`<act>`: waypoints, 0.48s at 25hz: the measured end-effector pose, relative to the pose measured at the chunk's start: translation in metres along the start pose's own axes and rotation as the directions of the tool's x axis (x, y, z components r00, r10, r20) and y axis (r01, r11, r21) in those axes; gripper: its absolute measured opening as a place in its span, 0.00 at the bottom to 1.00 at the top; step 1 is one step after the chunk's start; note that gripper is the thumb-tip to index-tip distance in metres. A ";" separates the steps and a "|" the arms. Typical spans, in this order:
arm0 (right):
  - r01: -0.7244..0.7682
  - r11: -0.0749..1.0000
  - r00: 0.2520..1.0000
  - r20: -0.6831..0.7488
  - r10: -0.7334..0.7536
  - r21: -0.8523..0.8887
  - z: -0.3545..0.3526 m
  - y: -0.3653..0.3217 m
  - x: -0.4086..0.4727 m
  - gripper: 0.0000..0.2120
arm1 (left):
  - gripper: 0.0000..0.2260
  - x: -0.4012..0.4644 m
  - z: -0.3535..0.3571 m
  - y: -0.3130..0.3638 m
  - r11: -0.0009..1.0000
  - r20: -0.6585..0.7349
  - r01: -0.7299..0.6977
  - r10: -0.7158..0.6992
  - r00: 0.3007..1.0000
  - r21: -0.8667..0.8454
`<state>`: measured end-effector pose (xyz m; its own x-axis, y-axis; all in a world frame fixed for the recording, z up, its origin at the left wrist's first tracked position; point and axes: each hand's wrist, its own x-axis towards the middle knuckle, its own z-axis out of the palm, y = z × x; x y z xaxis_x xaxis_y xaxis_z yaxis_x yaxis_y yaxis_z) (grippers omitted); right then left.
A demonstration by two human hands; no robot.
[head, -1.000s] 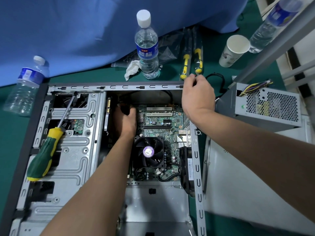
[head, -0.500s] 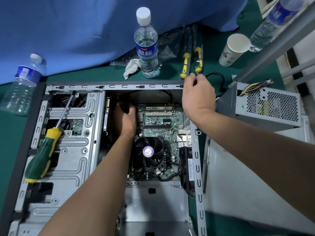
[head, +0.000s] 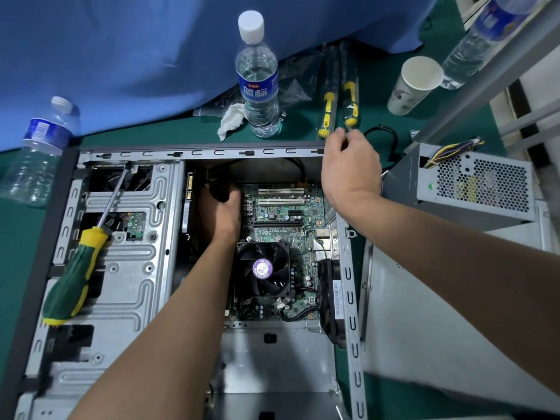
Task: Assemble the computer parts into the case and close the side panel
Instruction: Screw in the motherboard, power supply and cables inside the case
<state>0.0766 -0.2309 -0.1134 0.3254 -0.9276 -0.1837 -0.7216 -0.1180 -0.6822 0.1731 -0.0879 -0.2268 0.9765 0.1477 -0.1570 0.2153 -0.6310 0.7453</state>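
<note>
- You work over a green mat (head: 169, 135) that covers the bench top.
- Behind the mat hangs a blue cloth (head: 121, 50), its hem falling onto the mat's far edge.
- Right of the mat, a grey metal bar (head: 497, 77) slants up toward the top right corner.
- Beyond that bar you see pale rails (head: 527, 119) and a white surface.
- Light is even and bright, with soft shadows on the mat.
</note>
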 end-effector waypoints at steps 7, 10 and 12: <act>0.004 1.000 1.000 0.001 -0.004 0.001 0.000 0.000 0.000 0.15 | 0.15 0.002 0.002 0.002 0.992 0.026 0.045 -0.043 0.999 -0.117; 0.010 1.000 1.000 0.001 -0.010 0.004 0.000 0.000 0.000 0.15 | 0.13 0.001 -0.001 0.004 0.989 0.013 0.026 -0.024 1.000 -0.144; 0.011 1.000 1.000 0.004 -0.011 0.000 0.000 0.000 0.000 0.15 | 0.12 -0.001 -0.003 0.004 0.991 0.013 0.013 -0.012 1.000 -0.132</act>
<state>0.0765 -0.2306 -0.1128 0.3354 -0.9249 -0.1791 -0.7180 -0.1279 -0.6842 0.1732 -0.0883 -0.2217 0.9739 0.1455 -0.1740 0.2250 -0.5226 0.8223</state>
